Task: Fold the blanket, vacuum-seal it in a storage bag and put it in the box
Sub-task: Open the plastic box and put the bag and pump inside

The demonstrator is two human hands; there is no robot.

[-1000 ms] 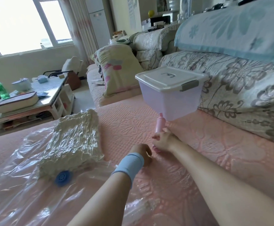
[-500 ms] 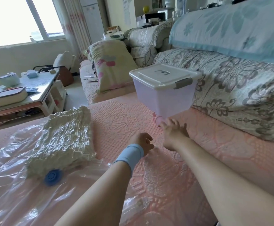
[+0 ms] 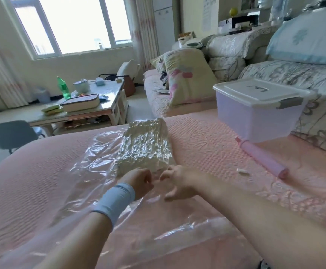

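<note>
A pink quilted cover [image 3: 32, 171] fills the view. On it lies the clear storage bag [image 3: 92, 166], with the blanket [image 3: 144, 146] shrunk tight and wrinkled inside. The lidded box [image 3: 255, 121] stands to the right, a pink pump [image 3: 263, 160] just beside it. At the blanket's near edge, the right hand [image 3: 179, 183] has a loose, empty grip. The left hand [image 3: 138, 181] is curled, and I cannot tell if it holds plastic.

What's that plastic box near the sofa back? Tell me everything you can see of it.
The box is a translucent, faintly lilac plastic tub with a white lid, shut, one grey latch showing at its right end. It stands upright on the pink cover, close before the floral sofa back. A pink pump lies at its base.
</note>
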